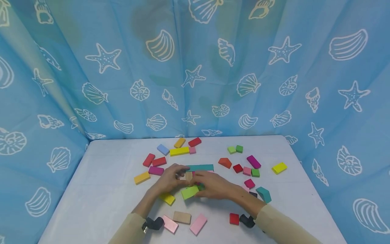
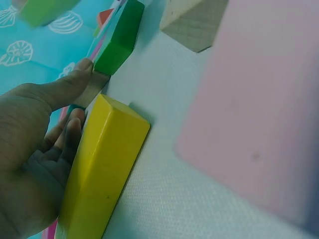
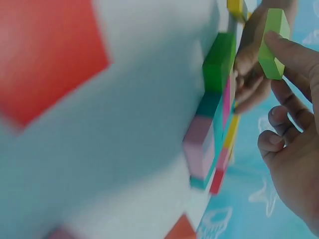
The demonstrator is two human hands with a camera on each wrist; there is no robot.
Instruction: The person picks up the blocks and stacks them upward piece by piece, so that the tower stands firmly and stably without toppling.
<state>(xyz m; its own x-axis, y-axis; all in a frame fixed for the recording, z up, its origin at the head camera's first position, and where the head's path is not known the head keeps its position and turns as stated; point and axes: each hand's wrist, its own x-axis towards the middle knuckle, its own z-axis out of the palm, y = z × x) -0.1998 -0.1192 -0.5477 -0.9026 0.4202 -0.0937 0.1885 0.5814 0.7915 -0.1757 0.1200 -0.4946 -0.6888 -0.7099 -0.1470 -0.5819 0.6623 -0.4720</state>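
My right hand (image 1: 213, 184) pinches a light green block (image 3: 273, 45) between thumb and fingers, held above the table. Beside it, my left hand (image 1: 169, 179) has thumb and fingers about a plain wooden block (image 2: 93, 90) at the end of a group of blocks. That group includes a long teal block (image 1: 201, 167), a dark green block (image 3: 218, 62) and a pink block (image 3: 198, 144). Both hands partly cover the group in the head view. Close to the left hand lies a yellow block (image 2: 104, 169).
Loose blocks lie all around on the white table (image 1: 100, 189). A wooden block (image 1: 182, 217), a pink block (image 1: 198, 224) and a red block (image 1: 234, 219) lie near the front. An orange block (image 1: 224, 162) is at right. A blue shell-patterned curtain (image 1: 195, 95) hangs behind.
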